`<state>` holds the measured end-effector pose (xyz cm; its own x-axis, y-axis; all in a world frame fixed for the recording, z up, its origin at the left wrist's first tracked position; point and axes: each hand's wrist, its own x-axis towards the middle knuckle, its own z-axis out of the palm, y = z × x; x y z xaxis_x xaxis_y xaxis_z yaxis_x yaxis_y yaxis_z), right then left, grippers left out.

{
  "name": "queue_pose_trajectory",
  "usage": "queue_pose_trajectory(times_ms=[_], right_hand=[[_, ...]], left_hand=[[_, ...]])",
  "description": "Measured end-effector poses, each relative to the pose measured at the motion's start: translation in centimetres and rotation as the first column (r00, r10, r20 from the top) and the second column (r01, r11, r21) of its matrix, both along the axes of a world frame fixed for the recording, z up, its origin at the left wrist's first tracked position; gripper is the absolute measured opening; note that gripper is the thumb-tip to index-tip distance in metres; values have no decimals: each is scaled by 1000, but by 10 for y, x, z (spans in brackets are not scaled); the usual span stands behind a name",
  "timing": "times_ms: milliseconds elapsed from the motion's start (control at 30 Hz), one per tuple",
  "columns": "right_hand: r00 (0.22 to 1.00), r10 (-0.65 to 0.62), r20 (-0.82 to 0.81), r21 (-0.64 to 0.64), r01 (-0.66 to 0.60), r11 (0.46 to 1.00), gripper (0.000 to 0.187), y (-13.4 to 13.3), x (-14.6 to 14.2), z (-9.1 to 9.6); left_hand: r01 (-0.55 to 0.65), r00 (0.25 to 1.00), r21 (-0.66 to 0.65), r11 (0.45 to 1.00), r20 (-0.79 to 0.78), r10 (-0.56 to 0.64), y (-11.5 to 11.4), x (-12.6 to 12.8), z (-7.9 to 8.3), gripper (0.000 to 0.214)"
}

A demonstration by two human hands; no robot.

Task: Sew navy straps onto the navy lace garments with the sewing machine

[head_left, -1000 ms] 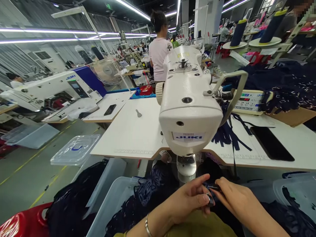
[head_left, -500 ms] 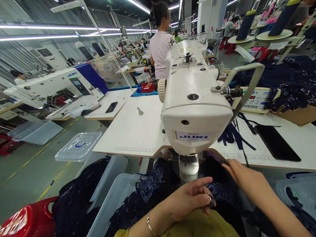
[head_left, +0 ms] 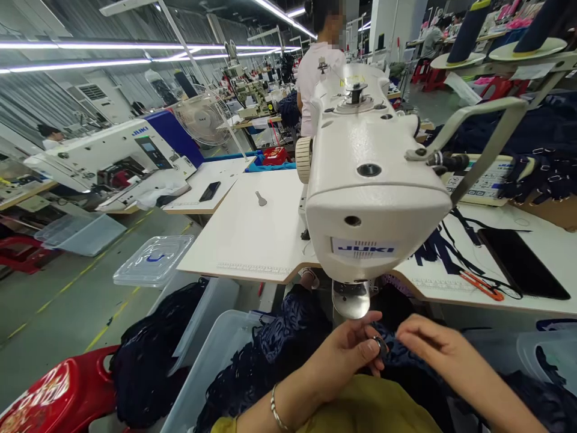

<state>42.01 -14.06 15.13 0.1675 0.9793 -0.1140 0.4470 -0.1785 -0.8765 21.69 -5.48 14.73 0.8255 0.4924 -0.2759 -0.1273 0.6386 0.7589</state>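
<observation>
My left hand is closed in a pinch on a small dark piece with a shiny ring; its exact kind is too small to make out. Just beyond the fingertips is the sewing machine's rounded metal arm end, beneath the white JUKI head. My right hand hovers to the right of the left one, fingers loosely bent and apart from the thumb, with nothing seen in it. Orange-handled thread snips with a black cord lie on the table near its right front edge.
Dark lace fabric lies over my lap and a clear bin. On the white table rest a flat metal tool, dark straps and a black phone. A person stands behind the machine.
The orange snips now lie on the table, where none showed before. My right hand has moved down and closer to my left, which keeps its pinch. The view has shifted slightly.
</observation>
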Motion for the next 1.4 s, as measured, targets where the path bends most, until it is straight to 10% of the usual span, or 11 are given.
queue_pose_trajectory(times_ms=[367, 767, 1400], right_hand=[[833, -143, -535, -73, 123, 990, 34, 5, -49, 4], [990, 70, -124, 22, -68, 997, 41, -2, -43, 11], [868, 135, -478, -98, -206, 974, 34, -5, -41, 19]], left_hand=[[35, 999, 47, 998, -42, -33, -2, 1, 5, 54], [75, 996, 57, 996, -47, -72, 0, -6, 3, 48], [173, 978, 252, 952, -160, -136, 0, -8, 17, 50]])
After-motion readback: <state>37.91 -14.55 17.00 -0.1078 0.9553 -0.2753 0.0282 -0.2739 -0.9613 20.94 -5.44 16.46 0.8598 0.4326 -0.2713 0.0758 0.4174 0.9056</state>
